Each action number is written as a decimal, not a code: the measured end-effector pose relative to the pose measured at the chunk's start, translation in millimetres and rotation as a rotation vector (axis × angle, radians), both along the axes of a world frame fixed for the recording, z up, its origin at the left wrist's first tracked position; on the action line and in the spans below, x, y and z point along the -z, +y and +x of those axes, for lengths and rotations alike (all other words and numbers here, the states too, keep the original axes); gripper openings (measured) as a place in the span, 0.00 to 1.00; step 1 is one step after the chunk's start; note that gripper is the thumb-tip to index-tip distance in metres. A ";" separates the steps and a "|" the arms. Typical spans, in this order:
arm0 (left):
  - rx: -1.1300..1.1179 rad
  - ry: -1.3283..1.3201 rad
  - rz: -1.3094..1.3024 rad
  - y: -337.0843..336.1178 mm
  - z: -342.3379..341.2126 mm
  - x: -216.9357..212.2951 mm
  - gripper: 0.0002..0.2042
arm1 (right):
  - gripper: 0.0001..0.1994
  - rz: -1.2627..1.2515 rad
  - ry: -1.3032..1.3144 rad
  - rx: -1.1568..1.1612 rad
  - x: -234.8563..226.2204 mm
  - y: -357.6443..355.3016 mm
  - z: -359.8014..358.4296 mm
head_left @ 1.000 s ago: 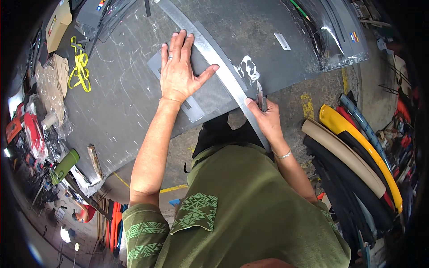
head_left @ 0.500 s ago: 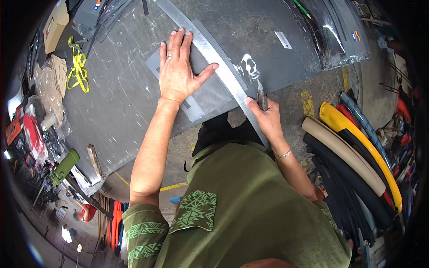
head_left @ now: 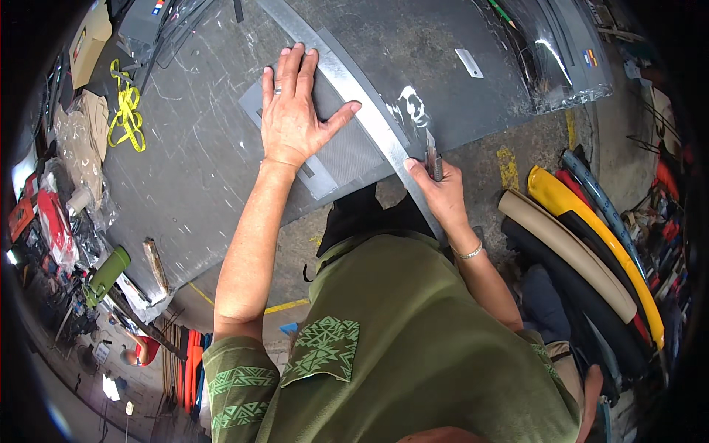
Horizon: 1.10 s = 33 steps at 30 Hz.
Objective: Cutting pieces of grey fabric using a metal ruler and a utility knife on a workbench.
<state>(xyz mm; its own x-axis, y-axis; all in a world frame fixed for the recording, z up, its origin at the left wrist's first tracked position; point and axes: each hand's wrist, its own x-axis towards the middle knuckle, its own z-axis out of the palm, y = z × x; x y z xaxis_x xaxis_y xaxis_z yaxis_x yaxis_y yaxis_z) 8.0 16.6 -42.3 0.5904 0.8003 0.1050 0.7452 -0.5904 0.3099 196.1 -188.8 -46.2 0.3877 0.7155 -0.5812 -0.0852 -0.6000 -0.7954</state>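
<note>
My left hand point(head_left: 292, 111) lies flat with fingers spread on a grey mesh-like sheet point(head_left: 346, 156), its thumb tip at the edge of a long metal ruler point(head_left: 360, 94). The ruler runs slantwise over the sheet's right side and past the table's near edge, toward my waist. Beside that near end, my right hand point(head_left: 443, 193) is closed round a utility knife point(head_left: 433, 164), blade pointing away from me. Its thumb touches the ruler. The blade stands off the ruler, to its right.
On the dark worktable point(head_left: 196, 177) lie a yellow tape measure point(head_left: 127, 111), a small metal blade point(head_left: 468, 63) and a green pencil point(head_left: 502, 12). Clear plastic sheeting point(head_left: 550, 55) covers the far right. Rolls of material point(head_left: 569, 258) stand at right, near another person's leg point(head_left: 545, 303).
Both hands, the ruler and the knife have stayed almost in place. Another person's leg and arm have come into view at the lower right, behind my right arm.
</note>
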 end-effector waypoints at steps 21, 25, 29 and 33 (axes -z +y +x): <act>0.023 0.035 0.061 1.3 -1.9 7.2 0.51 | 0.15 -0.029 -0.038 -0.001 2.5 -1.4 -1.4; 0.039 0.043 0.073 0.7 1.2 5.2 0.50 | 0.17 -0.001 -0.033 0.013 6.0 -1.8 0.3; 0.050 0.041 0.090 2.3 0.4 6.2 0.49 | 0.19 0.062 -0.109 -0.016 2.6 0.7 1.7; 0.058 0.076 0.075 4.4 -3.4 3.3 0.51 | 0.18 0.016 -0.059 -0.032 13.5 1.0 1.7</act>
<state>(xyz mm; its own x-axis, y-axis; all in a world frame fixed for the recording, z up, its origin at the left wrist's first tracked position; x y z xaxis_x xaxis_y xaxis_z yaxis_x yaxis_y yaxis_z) 4.6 21.0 -45.6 0.6436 0.7563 0.1171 0.7290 -0.6525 0.2072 197.8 -187.8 -59.7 0.3978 0.7370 -0.5463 -0.0189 -0.5888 -0.8081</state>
